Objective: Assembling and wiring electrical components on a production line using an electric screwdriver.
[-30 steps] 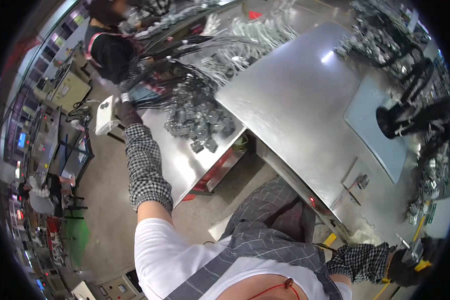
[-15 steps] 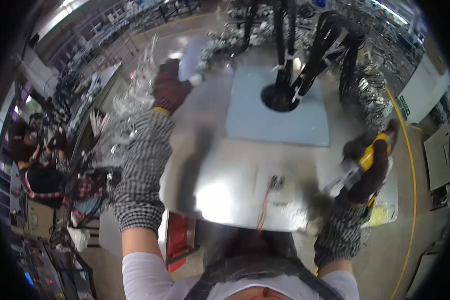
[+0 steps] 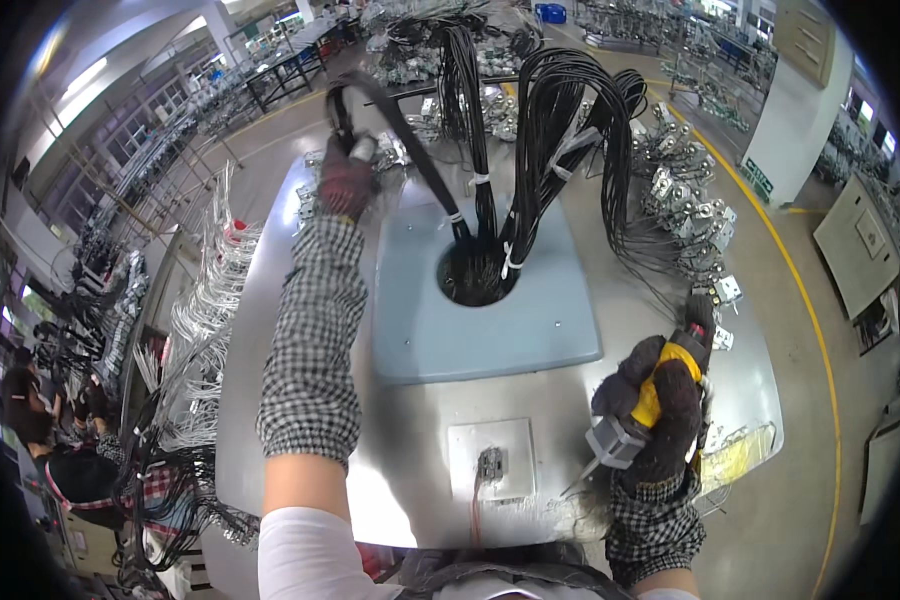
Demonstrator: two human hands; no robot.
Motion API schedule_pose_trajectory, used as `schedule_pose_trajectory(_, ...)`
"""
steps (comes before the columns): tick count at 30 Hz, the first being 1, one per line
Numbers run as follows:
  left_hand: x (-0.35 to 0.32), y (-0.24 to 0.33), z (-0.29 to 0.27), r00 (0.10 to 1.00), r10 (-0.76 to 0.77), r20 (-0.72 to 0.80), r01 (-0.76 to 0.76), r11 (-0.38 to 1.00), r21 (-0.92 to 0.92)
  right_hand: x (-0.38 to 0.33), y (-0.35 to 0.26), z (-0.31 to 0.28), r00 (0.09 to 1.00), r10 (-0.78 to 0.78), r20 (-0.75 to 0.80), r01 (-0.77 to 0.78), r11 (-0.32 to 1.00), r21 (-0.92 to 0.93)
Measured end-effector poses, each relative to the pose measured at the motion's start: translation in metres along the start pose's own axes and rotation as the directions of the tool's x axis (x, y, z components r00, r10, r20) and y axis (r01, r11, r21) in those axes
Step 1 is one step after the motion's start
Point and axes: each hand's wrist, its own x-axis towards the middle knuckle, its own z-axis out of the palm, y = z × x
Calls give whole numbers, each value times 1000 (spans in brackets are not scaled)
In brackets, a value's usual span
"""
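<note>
My left hand (image 3: pixel 348 187), in a dark red glove, is closed at the far left of the metal table. Its fingers are round the end of a black cable bundle (image 3: pixel 410 145), which arches out of the round hole (image 3: pixel 462 290) in a blue-grey panel (image 3: pixel 480 350). A pale piece shows by the fingertips, too unclear to name. At the right, my dark-gloved right hand (image 3: pixel 675 410) is wrapped round a yellow power screwdriver (image 3: pixel 648 398). The tool's grey head and thin bit point down and left, above the tabletop. Other black cable bundles (image 3: pixel 555 130) rise from the same hole, tied with white ties.
Metal connector parts (image 3: pixel 695 225) hang along the table's right and far edges. A square plate (image 3: pixel 515 460) with a small fitting and red wires lies near the front. Pale wires (image 3: pixel 210 310) line the left side. Another person (image 3: pixel 80 470) works at the lower left.
The view has shifted, so the table and panel appear lower and farther left. A cable bundle now arches over to my left hand. My right hand still holds the screwdriver.
</note>
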Motion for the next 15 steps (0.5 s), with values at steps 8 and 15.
schedule_pose_trajectory(8,-121,60,-60,994,90,-54,-81,984,159,11,14,-24,983,81,163,-72,996,-61)
schedule_pose_trajectory(15,-160,157,-64,885,-32,464,134,973,-188,5,15,-11,988,8,154,17,986,-164)
